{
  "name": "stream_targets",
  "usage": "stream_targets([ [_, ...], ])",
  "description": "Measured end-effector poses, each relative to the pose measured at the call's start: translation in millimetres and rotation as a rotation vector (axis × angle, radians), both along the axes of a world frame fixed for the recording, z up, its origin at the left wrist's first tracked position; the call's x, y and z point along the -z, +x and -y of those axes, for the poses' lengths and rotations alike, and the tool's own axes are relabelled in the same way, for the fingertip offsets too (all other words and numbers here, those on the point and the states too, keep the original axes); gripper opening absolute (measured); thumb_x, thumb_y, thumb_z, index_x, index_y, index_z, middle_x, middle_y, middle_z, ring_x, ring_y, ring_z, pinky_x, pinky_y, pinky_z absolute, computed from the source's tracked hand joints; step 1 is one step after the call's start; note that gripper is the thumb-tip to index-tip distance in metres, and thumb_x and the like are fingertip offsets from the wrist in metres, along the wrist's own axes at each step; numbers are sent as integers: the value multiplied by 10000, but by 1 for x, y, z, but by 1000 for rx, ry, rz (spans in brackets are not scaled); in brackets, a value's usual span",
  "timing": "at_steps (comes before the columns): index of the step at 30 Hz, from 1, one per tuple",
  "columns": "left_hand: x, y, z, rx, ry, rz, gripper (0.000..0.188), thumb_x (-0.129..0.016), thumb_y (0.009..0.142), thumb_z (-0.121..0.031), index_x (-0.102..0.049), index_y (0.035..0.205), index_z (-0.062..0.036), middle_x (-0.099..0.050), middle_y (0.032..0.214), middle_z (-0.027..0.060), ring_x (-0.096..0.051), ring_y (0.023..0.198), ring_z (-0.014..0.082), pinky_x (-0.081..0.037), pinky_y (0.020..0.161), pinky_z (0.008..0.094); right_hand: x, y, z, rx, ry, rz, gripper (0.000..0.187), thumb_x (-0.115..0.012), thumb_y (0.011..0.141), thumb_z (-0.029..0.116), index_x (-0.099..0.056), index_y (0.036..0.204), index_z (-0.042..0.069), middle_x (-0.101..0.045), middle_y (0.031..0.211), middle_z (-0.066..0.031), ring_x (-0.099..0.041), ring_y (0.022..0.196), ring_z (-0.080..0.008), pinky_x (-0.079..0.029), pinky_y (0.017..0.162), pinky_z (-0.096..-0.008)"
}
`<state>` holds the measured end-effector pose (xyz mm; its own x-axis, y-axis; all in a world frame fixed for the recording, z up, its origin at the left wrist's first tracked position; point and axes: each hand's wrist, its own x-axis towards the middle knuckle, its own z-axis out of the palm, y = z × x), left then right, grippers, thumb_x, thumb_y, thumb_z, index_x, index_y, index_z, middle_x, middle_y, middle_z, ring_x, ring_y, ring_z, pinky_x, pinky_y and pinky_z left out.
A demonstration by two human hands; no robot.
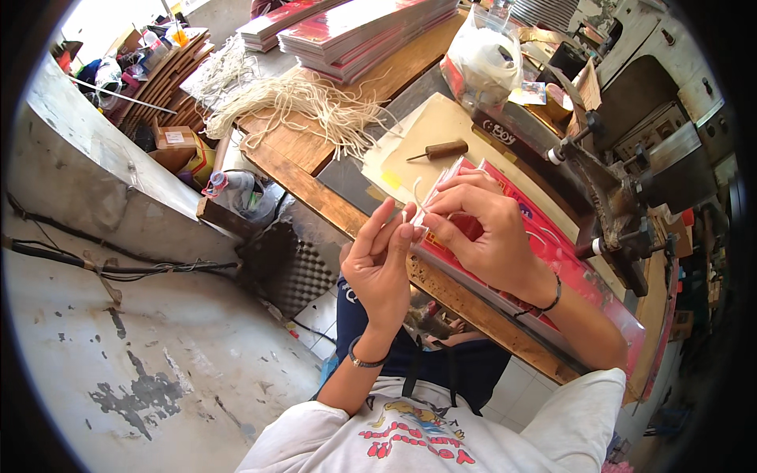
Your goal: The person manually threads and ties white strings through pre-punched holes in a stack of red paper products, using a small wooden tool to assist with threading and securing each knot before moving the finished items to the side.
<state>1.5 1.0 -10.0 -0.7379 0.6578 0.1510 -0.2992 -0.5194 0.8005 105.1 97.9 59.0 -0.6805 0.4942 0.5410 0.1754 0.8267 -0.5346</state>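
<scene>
In front of me a stack of red printed sheets [544, 248], bound along one end, lies on the wooden workbench. Both hands meet at its near left corner over a short white cord [417, 190], one end of which curls upward. My left hand [378, 264] pinches the cord between thumb and fingertips. From the other side my right hand [482, 225] also grips it, its fingers resting over the sheets' edge. The exact crossing of the cord is partly hidden by the fingertips. An awl [443, 150] with a wooden handle lies on cream card [410, 150] just beyond.
A loose bundle of white cords [315, 110] lies at the far left of the bench. Behind it rise stacks of red-edged sheets [355, 39]. A dark metal clamp frame [603, 189] stands at right, near a plastic bag [482, 59]. The bench's wooden edge [481, 315] runs before me.
</scene>
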Motion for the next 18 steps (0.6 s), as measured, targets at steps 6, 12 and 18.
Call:
stream_targets([
  [6,-5,-7,-2,47,-25,37,369,-669,952,-33,-588,1296,72,-721,1091,157,-680,959,122,-543,869,237,-1,-3,3,-42,45,52,124,-747,812,151,-703,886,62,-681,866,-111,-630,963,-305,-439,922,-434],
  [12,-9,-8,-4,63,-15,42,366,-673,952,-42,-588,1291,68,-726,1059,144,-678,958,119,-544,849,233,-4,0,0,-38,109,183,322,-778,794,248,-645,1025,68,-631,1047,-137,-571,1052,-336,-410,961,-474],
  [18,-8,-11,-4,98,-13,44,392,-678,944,-34,-573,1313,51,-723,1060,140,-688,981,137,-552,851,245,-29,23,15,65,214,472,873,-805,745,461,-395,1415,80,-372,1422,-252,-414,1287,-460,-306,1087,-580],
])
